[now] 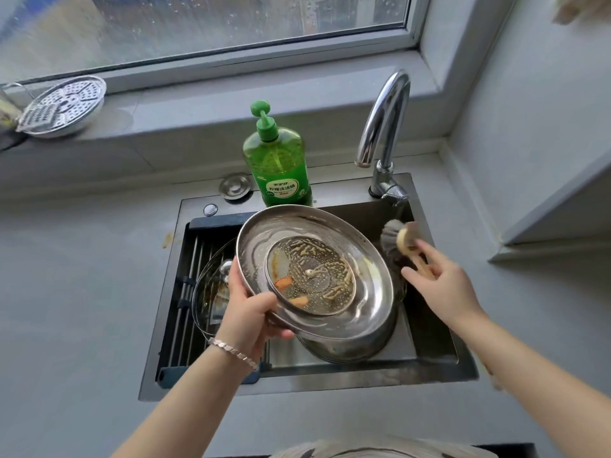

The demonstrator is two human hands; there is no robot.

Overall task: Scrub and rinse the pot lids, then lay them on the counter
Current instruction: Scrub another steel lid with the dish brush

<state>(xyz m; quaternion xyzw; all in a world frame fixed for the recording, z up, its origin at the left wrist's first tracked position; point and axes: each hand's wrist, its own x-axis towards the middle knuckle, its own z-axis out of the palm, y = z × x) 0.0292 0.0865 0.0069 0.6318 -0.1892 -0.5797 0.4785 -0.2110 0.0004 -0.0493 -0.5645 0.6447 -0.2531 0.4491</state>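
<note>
Left hand (254, 312) pinches the rim of the greasy steel pot lid (314, 272), tilted above the sink (439, 358); right hand (443, 285) lies on the dish brush (396, 239) at the sink's far right, grip unclear. Hard scrubbing against that one-edge hold could drop the lid.

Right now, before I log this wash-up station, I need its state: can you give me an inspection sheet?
Surface: grey counter around dark sink, stain near its back-left corner.
Job's things: soiled round steel lid, underside up; glass lid on sink rack.
Clutter: steel pot, green soap bottle, perforated steel plate on sill.
Hands: left hand grips steel lid's rim; right hand holds wooden-handled brush.
Cables: nothing seen.
Surroundings: chrome tap, rain-spotted window.
</note>
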